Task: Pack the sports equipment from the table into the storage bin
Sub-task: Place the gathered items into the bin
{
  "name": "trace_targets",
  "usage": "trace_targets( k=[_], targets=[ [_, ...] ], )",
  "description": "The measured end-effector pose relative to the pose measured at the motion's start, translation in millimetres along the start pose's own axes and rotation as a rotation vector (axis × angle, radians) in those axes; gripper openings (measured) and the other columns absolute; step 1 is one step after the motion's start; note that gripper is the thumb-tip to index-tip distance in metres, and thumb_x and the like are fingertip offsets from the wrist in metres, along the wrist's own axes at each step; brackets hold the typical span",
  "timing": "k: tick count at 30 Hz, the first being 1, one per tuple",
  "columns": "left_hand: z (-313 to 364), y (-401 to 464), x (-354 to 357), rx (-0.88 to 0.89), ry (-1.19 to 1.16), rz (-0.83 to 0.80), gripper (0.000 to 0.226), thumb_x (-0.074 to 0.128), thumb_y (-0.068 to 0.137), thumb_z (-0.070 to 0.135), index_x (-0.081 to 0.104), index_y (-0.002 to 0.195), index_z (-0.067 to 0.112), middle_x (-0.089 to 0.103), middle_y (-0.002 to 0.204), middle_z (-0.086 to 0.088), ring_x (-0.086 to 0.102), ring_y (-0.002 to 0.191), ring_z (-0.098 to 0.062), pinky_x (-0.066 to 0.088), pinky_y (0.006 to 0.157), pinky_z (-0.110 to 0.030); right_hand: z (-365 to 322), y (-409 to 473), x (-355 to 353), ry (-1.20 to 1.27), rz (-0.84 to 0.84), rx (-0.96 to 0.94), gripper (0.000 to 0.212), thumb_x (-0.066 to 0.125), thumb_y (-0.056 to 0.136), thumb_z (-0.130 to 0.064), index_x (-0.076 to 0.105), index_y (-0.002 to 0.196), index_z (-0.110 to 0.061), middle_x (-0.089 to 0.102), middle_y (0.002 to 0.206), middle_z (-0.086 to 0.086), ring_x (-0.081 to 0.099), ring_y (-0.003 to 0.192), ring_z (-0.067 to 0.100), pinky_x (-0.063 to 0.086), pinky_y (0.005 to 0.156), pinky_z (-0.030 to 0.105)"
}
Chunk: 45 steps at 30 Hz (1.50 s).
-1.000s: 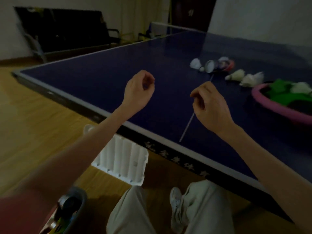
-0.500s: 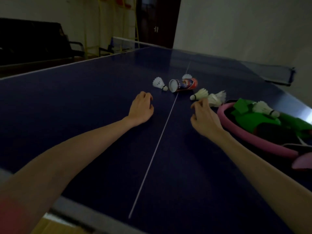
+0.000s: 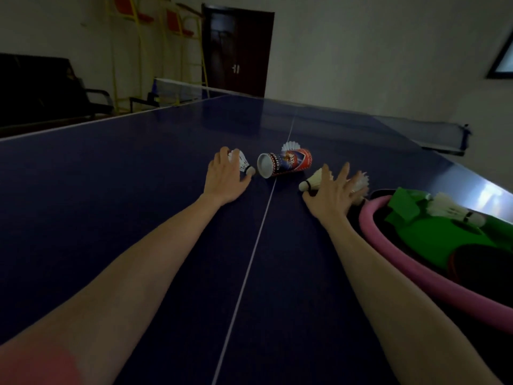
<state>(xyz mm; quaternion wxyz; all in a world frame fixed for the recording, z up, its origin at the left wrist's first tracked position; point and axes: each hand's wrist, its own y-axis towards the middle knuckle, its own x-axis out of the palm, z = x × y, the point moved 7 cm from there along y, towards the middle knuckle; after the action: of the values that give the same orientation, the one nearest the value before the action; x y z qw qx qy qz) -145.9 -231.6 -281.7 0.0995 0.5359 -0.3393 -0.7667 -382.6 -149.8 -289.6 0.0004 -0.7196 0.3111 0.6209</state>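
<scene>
Head view: my left hand (image 3: 226, 177) is curling its grip round a white shuttlecock (image 3: 244, 164) at frame centre, on the blue counter (image 3: 125, 195). My right hand (image 3: 334, 194), fingers spread, is pressing on two more shuttlecocks (image 3: 315, 182), right of centre. A shuttle tube (image 3: 284, 163) is lying on its side between my hands. The pink-rimmed bin (image 3: 402, 269), at right, is holding green gear and another shuttlecock.

Five shuttlecocks (image 3: 245, 163) (image 3: 290, 146) (image 3: 313, 182) (image 3: 361, 181) (image 3: 455, 211), one shuttlecock tube (image 3: 284, 163), one pink-rimmed bin (image 3: 416, 263), two hands (image 3: 226, 177) (image 3: 334, 194)
</scene>
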Motion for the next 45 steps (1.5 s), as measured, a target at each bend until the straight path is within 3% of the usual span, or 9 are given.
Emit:
trace_targets(
  k=[7, 12, 18, 24, 28, 33, 37, 42, 45],
  targets=[
    [-10, 22, 27, -0.087, -0.076, -0.165, 0.086, 0.051, 0.084, 0.061, 0.015, 0.148, 0.017, 0.02, 0.149, -0.025, 0.03, 0.135, -0.039, 0.031, 0.108, -0.048, 0, 3, 2, 0.009, 0.027, -0.034, 0.074, 0.057, 0.079, -0.058, 0.035, 0.137, -0.016, 0.033, 0.141, 0.019, 0.025, 0.134, 0.042, 0.026, 0.106, 0.061],
    [-16, 29, 33, -0.118, -0.193, -0.24, 0.093, 0.06, 0.078, 0.063, 0.019, 0.146, 0.015, 0.041, 0.139, -0.019, 0.044, 0.126, -0.035, 0.038, 0.101, -0.05, 6, 7, -15, 0.241, 0.223, 0.036, 0.079, 0.057, 0.08, -0.056, 0.03, 0.141, -0.014, 0.045, 0.137, 0.013, 0.041, 0.125, 0.034, 0.031, 0.103, 0.048],
    [-29, 30, 30, -0.224, -0.498, -0.176, 0.06, 0.067, 0.082, 0.022, 0.038, 0.134, 0.018, 0.054, 0.128, -0.008, 0.054, 0.112, -0.025, 0.046, 0.092, -0.038, 5, 12, -10, 0.208, 0.142, 0.024, 0.085, 0.056, 0.085, -0.056, 0.02, 0.148, -0.013, 0.056, 0.131, 0.012, 0.046, 0.125, 0.033, 0.036, 0.104, 0.046],
    [-34, 23, 7, -0.356, -0.599, 0.02, 0.033, 0.047, 0.088, 0.012, 0.052, 0.12, 0.02, 0.056, 0.095, -0.002, 0.055, 0.085, -0.018, 0.039, 0.064, -0.03, -3, 14, -13, 0.354, 0.115, -0.032, 0.051, 0.065, 0.084, -0.044, 0.055, 0.116, -0.005, 0.066, 0.1, 0.01, 0.061, 0.098, 0.029, 0.047, 0.079, 0.038],
    [-17, 23, -17, -0.198, -0.44, 0.216, 0.023, 0.042, 0.093, 0.012, 0.062, 0.104, 0.015, 0.057, 0.107, -0.002, 0.055, 0.087, -0.015, 0.037, 0.07, -0.025, -24, 15, -11, 0.396, -0.047, -0.088, 0.04, 0.07, 0.083, -0.032, 0.044, 0.059, -0.012, 0.047, 0.055, -0.001, 0.047, 0.048, 0.011, 0.033, 0.047, 0.023],
    [23, 33, -33, 0.066, -0.433, 0.278, 0.026, 0.045, 0.092, 0.003, 0.068, 0.104, 0.004, 0.062, 0.108, -0.008, 0.06, 0.096, -0.019, 0.042, 0.078, -0.02, -45, 17, -33, 0.636, -0.022, -0.149, 0.04, 0.069, 0.084, -0.023, 0.045, 0.055, -0.007, 0.04, 0.052, 0.007, 0.035, 0.046, 0.01, 0.031, 0.044, 0.016],
    [39, 24, -54, 0.043, -0.47, 0.304, 0.025, 0.048, 0.092, 0.008, 0.067, 0.106, 0.002, 0.063, 0.11, -0.011, 0.06, 0.098, -0.021, 0.044, 0.081, -0.025, -54, 15, -60, 0.76, -0.066, -0.151, 0.037, 0.064, 0.089, -0.023, 0.06, 0.065, 0.005, 0.039, 0.054, 0.01, 0.036, 0.048, 0.011, 0.028, 0.038, 0.01],
    [40, -18, -74, -0.008, -0.45, 0.038, 0.027, 0.053, 0.087, 0.007, 0.06, 0.112, -0.001, 0.056, 0.115, -0.018, 0.054, 0.106, -0.03, 0.04, 0.085, -0.032, -73, -20, -93, 0.816, -0.13, -0.232, 0.038, 0.061, 0.091, -0.024, 0.052, 0.06, -0.004, 0.036, 0.058, 0.012, 0.035, 0.053, 0.016, 0.027, 0.044, 0.018],
    [35, -53, -101, 0.041, -0.443, -0.114, 0.039, 0.062, 0.078, 0.01, 0.054, 0.115, 0.003, 0.05, 0.118, -0.013, 0.05, 0.111, -0.028, 0.036, 0.085, -0.026, -81, -52, -111, 0.881, -0.222, -0.265, 0.041, 0.06, 0.091, -0.023, 0.06, 0.069, 0.011, 0.045, 0.065, 0.014, 0.043, 0.06, 0.019, 0.033, 0.052, 0.023]
  ],
)
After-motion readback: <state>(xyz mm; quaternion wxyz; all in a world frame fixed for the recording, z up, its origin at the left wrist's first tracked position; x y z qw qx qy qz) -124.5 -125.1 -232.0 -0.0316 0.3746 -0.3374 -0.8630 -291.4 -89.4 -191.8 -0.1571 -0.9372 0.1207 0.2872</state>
